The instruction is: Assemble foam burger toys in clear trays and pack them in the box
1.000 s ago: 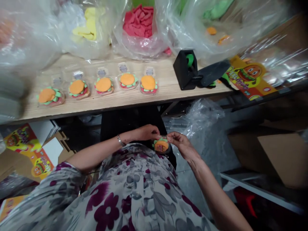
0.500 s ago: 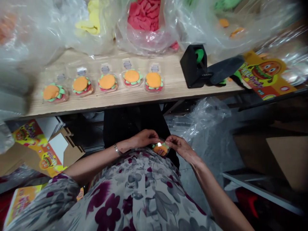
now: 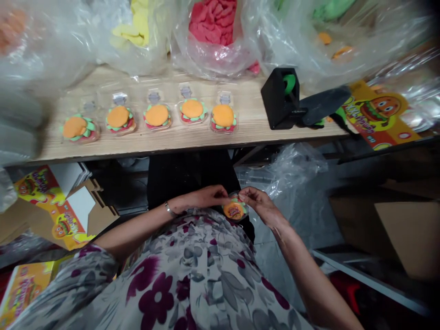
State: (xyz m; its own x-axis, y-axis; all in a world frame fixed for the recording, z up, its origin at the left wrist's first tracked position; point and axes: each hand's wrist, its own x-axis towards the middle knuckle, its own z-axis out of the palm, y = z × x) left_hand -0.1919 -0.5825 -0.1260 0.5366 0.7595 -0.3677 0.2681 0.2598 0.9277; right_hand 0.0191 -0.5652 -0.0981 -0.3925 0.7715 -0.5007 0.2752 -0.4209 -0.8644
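Close to my waist, a small clear plastic case with a toy hamburger [image 3: 234,211] inside is held between both hands; dark printing shows on its orange bun. My left hand [image 3: 210,196] pinches its upper left edge, thumb and fingers drawn together. From the other side, my right hand [image 3: 259,204] grips the upper right edge with thumb and fingertips. The fingertips partly cover the case's rim. On the table [image 3: 165,144] ahead stand several open clear cases in a row, each with a toy hamburger, such as the rightmost one [image 3: 222,115].
A black tape dispenser [image 3: 275,107] with green tape stands right of the row. Plastic bags hold red pieces [image 3: 215,23], yellow pieces [image 3: 135,34] and green ones. Printed burger cards [image 3: 381,114] lie at the right. Cardboard boxes [image 3: 409,233] and crumpled plastic film [image 3: 295,160] are below.
The held case has shifted slightly right and turned, so the printing on it shows more clearly. Both hands still grip its edges. The whole view has moved a little.
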